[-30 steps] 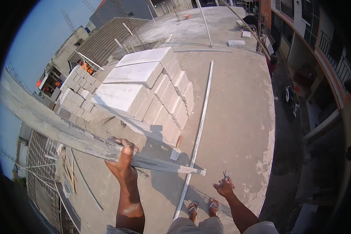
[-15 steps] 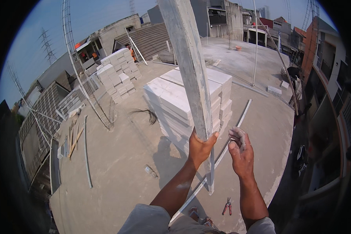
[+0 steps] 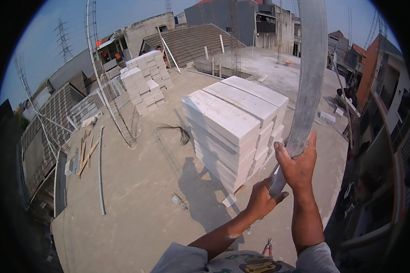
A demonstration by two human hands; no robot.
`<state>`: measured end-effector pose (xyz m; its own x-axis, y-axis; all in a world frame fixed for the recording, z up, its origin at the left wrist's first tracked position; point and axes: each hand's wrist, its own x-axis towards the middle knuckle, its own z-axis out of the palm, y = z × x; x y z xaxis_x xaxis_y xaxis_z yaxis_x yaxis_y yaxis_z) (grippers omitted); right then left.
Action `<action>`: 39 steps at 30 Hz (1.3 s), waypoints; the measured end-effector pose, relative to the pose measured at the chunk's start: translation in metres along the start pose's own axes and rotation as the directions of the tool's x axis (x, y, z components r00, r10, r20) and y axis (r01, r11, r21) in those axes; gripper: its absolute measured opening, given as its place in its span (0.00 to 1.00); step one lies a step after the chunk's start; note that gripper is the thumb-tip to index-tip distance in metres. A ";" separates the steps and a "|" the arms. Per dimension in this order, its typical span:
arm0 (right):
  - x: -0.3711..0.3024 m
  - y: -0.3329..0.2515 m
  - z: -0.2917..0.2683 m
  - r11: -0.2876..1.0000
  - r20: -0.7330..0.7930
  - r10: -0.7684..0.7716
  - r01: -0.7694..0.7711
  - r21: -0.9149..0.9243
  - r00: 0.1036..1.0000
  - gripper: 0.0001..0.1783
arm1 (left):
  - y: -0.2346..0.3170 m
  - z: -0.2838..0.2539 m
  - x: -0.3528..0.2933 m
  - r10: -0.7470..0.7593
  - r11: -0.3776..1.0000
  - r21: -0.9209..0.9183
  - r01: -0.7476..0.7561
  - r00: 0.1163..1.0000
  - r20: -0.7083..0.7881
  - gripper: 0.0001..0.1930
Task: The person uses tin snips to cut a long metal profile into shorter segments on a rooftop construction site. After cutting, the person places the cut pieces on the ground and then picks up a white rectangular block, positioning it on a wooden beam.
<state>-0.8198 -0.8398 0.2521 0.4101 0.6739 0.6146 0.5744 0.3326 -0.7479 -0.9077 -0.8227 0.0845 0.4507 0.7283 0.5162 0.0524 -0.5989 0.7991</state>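
A long grey metal bar (image 3: 308, 77) stands tall and slightly tilted in front of me, its top running out of view. My right hand (image 3: 299, 168) grips it low down, thumb on one side and fingers on the other. Just below, my left hand (image 3: 262, 201) is wrapped around the bar near its lower end. To the left of the bar is a stack of white blocks (image 3: 234, 113). Red-handled pliers (image 3: 268, 249) lie on the floor close to my body, partly cut off by my shirt.
A clear bottle (image 3: 179, 201) and a tuft of dark wire (image 3: 180, 134) lie on the concrete floor (image 3: 132, 195). Further left are a metal strip (image 3: 101, 170), wooden sticks (image 3: 83, 157) and a rebar column (image 3: 108, 95). A second block stack (image 3: 143, 82) stands behind. The roof drops off at right.
The bar has shifted right and become more upright. My right hand, free before, has taken hold of it. My left hand has slid down toward its lower end.
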 end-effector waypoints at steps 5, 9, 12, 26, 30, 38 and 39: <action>0.014 0.042 -0.051 1.000 -0.116 0.014 -0.012 0.024 0.993 0.32 | -0.068 -0.031 -0.099 -0.525 0.851 0.023 0.525 0.850 0.028 0.30; 0.022 0.073 -0.097 0.995 -0.243 0.044 -0.021 0.098 0.969 0.35 | -0.117 -0.077 -0.164 -0.824 0.528 0.075 0.846 0.532 -0.197 0.28; 0.037 0.091 -0.129 0.999 -0.302 -0.041 0.041 -0.004 0.953 0.38 | -0.144 -0.090 -0.176 -0.844 0.457 0.009 0.889 0.437 -0.311 0.25; 0.270 0.280 -0.345 0.970 -0.375 -0.214 0.150 -0.193 0.902 0.37 | -0.218 0.174 0.084 -0.804 0.580 -0.072 0.811 0.557 -0.206 0.22; 0.312 0.350 -0.393 0.985 -0.365 -0.170 0.155 -0.071 0.915 0.35 | -0.212 0.254 0.150 -0.745 0.666 0.008 0.746 0.666 -0.051 0.24; 0.383 0.469 -0.441 0.996 -0.478 -0.093 0.090 -0.029 0.873 0.31 | -0.272 0.301 0.239 -0.793 0.590 0.178 0.788 0.606 -0.054 0.23; 0.394 0.486 -0.447 0.995 -0.455 -0.098 0.102 -0.016 0.885 0.30 | -0.284 0.305 0.252 -0.804 0.576 0.162 0.801 0.591 -0.067 0.23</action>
<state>-0.0623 -0.7076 0.2422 0.6288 0.2637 0.7315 0.6244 0.3894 -0.6771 -0.5370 -0.5708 -0.1070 0.1642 0.9344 -0.3161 0.5357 0.1846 0.8240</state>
